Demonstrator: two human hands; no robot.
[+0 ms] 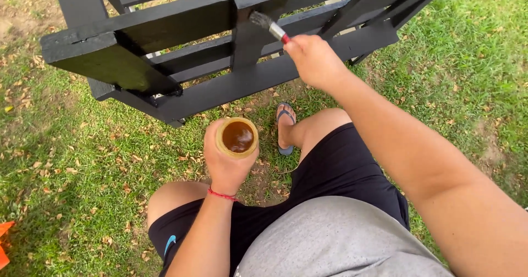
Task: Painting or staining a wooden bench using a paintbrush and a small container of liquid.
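My left hand (224, 161) grips a small tan round container (237, 137) with dark brown liquid inside, held upright above my knees. A red string bracelet circles that wrist. My right hand (314, 61) holds a paintbrush (268, 26) with a red-and-metal ferrule. Its dark bristles touch an upright slat of a black-painted wooden pallet frame (181, 18) that stands on the grass in front of me.
Grass with scattered dry leaves (82, 161) lies all around. My foot in a blue flip-flop (285, 124) rests just below the frame's lower rail. An orange object (4, 243) shows at the bottom left edge. A bare dirt patch lies under the frame.
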